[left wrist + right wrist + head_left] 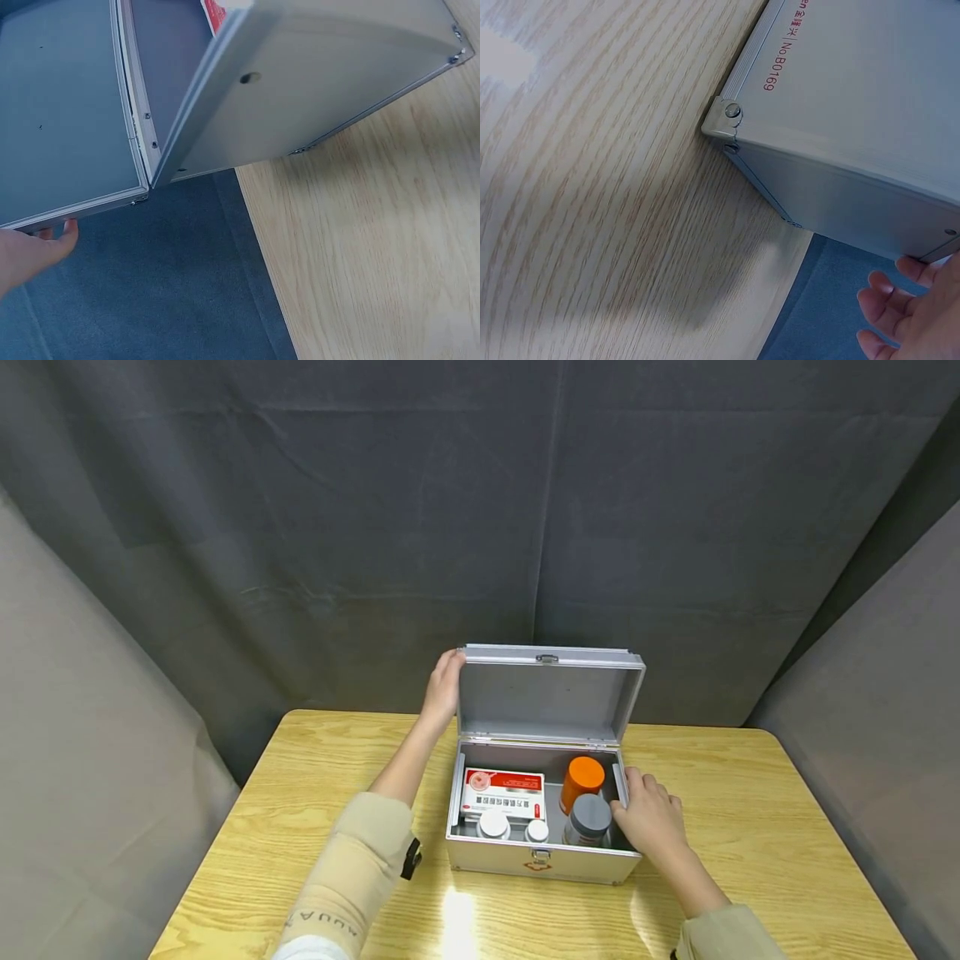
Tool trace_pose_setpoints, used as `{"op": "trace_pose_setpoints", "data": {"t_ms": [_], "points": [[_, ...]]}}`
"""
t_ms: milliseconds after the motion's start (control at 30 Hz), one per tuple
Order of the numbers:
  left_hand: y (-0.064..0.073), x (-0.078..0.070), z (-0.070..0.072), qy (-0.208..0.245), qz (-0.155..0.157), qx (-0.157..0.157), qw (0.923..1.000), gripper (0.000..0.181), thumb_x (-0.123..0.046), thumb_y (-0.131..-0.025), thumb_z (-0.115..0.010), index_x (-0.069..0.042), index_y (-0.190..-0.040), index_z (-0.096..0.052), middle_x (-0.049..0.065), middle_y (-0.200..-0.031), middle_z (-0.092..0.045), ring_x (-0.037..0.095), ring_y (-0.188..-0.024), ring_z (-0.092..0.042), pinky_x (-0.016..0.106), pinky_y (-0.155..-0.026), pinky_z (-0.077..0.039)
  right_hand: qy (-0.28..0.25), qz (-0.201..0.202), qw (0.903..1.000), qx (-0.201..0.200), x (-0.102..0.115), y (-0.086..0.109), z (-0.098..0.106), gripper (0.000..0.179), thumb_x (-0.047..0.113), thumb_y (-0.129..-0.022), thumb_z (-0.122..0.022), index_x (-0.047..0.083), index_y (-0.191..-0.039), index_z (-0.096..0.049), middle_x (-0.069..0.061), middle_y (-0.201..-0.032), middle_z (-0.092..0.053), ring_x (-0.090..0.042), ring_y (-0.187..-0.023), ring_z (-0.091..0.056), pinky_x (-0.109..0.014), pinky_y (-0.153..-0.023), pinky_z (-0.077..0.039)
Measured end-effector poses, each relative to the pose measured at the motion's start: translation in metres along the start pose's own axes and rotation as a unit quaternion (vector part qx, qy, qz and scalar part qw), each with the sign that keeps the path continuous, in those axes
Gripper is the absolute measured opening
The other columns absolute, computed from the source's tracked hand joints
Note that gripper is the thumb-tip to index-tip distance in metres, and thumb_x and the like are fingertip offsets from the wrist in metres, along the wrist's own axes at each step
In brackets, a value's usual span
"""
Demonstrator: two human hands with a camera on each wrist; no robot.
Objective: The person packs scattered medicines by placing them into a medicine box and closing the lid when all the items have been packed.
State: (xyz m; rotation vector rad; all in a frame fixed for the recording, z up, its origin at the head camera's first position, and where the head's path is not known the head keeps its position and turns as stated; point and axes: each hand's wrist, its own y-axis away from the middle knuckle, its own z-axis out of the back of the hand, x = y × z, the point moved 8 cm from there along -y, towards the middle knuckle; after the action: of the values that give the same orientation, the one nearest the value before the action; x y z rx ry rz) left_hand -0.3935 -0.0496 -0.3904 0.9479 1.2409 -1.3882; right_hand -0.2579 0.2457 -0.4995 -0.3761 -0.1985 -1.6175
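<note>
A silver aluminium medicine case (495, 857) stands on the table with its lid (543, 697) raised. My left hand (443, 683) holds the lid's left side near its top corner; in the left wrist view, that hand (34, 255) is partly cut off by the frame. Against the case's right wall rests my right hand (651, 814), with its fingers loosely bent in the right wrist view. Inside are a red-and-white medicine box (502, 793), an orange-capped bottle (582, 783), a grey-capped jar (588, 818) and two white-capped bottles (493, 824).
The wooden table (337, 752) has rounded far corners. Behind it hangs a dark grey curtain (375, 527), close to the lid's back. Lighter cloth panels (90, 693) flank both sides.
</note>
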Motion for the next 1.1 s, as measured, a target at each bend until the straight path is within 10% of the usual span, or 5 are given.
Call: {"op": "trace_pose_setpoints", "data": {"t_ms": [833,1100], "points": [[0.062,-0.004,0.006,0.015,-0.168,0.075,0.9828,0.05,-0.017,-0.091,-0.037,0.006,-0.135,-0.03,0.03,-0.129,-0.041,0.036,-0.121,-0.04,0.046,-0.102,-0.031,-0.025,-0.009,0.9996,-0.006,-0.006,-0.003,-0.002,0.055,0.025,-0.082,-0.053,-0.004,-0.127,-0.04,-0.028,-0.111,-0.051,-0.041,-0.094,-0.052,-0.056,-0.076,-0.035],[0.093,-0.021,0.011,0.074,-0.242,0.085,0.9636,0.083,-0.061,-0.083,-0.045,0.011,-0.122,-0.037,0.032,-0.109,-0.046,0.007,-0.092,-0.05,0.026,-0.079,-0.046,-0.056,-0.017,0.9983,-0.008,-0.009,-0.003,-0.003,0.051,0.024,-0.082,-0.055,-0.005,-0.122,-0.043,-0.018,-0.093,-0.053,-0.032,-0.083,-0.053,-0.046,-0.066,-0.035]]}}
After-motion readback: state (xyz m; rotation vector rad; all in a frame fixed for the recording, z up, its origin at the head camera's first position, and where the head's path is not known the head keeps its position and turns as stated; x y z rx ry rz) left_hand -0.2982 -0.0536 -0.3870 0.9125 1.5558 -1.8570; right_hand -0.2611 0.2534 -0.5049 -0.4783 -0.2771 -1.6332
